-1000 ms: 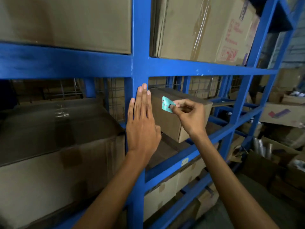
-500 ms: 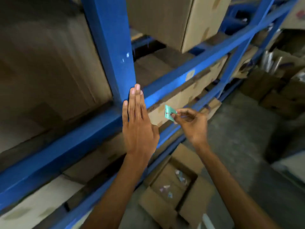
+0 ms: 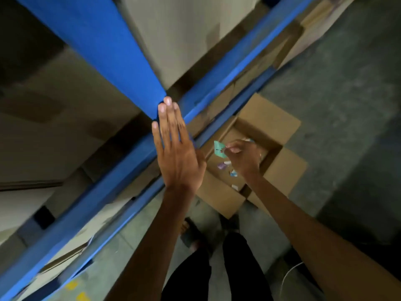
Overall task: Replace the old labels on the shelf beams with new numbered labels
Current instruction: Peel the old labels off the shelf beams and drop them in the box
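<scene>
We look steeply down. Our left hand (image 3: pixel 176 153) lies flat against the shelf upright (image 3: pixel 104 46), fingertips at the point where it meets the shelf beam (image 3: pixel 91 198). To its right, apart from it, our right hand (image 3: pixel 243 157) pinches a label (image 3: pixel 219 149) above an open cardboard box (image 3: pixel 277 170) on the floor (image 3: pixel 347 105). Small scraps (image 3: pixel 225 168) lie inside that box, below the label. Boxes (image 3: pixel 173 33) sit on the shelves behind the beams, on both sides of the upright. Our legs (image 3: pixel 217 274) stand below, nearer us than the box.
</scene>
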Available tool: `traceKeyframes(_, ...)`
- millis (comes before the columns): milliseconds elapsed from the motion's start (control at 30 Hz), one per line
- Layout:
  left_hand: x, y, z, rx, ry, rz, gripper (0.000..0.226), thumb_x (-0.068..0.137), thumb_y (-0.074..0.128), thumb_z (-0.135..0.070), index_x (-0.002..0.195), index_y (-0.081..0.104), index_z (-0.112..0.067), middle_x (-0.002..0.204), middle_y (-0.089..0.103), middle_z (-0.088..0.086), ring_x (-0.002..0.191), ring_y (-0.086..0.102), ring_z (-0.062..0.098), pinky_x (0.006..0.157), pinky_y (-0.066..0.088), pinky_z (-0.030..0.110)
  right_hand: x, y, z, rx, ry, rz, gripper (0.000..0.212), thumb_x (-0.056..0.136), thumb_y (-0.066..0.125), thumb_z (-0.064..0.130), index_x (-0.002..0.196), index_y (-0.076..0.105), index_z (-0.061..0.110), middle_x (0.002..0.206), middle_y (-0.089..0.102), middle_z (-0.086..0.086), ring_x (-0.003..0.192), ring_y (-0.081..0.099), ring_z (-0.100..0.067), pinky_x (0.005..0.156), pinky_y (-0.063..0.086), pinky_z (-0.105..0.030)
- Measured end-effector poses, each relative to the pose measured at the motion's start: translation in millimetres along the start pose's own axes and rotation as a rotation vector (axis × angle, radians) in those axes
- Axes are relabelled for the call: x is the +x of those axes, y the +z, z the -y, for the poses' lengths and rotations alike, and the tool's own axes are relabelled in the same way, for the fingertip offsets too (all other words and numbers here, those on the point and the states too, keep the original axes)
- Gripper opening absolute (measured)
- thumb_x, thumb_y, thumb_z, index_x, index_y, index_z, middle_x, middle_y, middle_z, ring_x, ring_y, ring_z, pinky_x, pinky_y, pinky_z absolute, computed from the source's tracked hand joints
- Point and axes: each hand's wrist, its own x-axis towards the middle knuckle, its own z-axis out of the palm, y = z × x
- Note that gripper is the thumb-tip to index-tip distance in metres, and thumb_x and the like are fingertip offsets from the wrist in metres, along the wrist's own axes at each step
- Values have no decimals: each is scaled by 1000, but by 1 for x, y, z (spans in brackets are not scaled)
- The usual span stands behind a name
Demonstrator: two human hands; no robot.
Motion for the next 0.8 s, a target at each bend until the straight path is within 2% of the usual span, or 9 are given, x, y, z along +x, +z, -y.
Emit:
traceKeyframes(33,-5,22,-1,0,-18,11,111,73,67,-20,161,4,4,172,0,22,159,-9,31,131,2,48,10,10,-20,-53,4,22,11,80,75,2,90,78,6,98,79,-11,93,75,-20,89,56,-23)
traceKeyframes(67,-9,41,-2,-4,-29,11,110,75,69,-21,161,5,5,172,1,23,160,-5,34,131,3,49,18,18,-37,-92,14,35,13,79,75,4,91,78,8,100,79,-9,98,74,-23,93,53,-24)
traceKeyframes(133,-18,82,-6,-5,-69,25,109,75,68,-22,161,6,5,171,4,25,160,1,38,131,6,50,37,37,-74,-175,45,40,11,82,75,12,92,77,12,102,79,-6,101,73,-23,88,50,-21)
traceKeyframes(267,-37,158,-12,-11,-127,82,109,75,67,-26,161,7,6,170,6,27,159,4,39,130,9,52,69,68,-134,-198,149,13,14,87,69,19,93,80,14,98,79,-10,97,73,-29,88,59,-38)
traceKeyframes(433,-49,221,-11,28,-154,134,103,82,63,-28,161,5,5,170,5,27,159,4,39,131,7,50,94,97,-187,-295,213,35,24,92,65,27,109,79,19,112,77,-9,108,71,-28,90,56,-30)
traceKeyframes(567,-46,243,-12,43,-150,109,98,82,60,-23,160,8,7,169,9,31,158,7,43,131,7,50,106,114,-215,-343,235,43,34,95,62,38,115,76,15,115,76,-12,111,69,-29,92,56,-33)
traceKeyframes(700,-46,252,-15,67,-143,110,100,78,59,-21,160,10,8,167,11,33,157,10,45,130,8,51,115,126,-233,-359,258,78,32,95,65,33,118,74,13,117,75,-11,114,68,-27,101,53,-36)
traceKeyframes(800,-45,257,-15,67,-126,121,99,78,60,-20,160,11,8,167,11,35,157,10,47,130,9,52,121,130,-240,-363,320,85,31,97,60,26,120,72,10,117,75,-13,115,67,-28,102,52,-37)
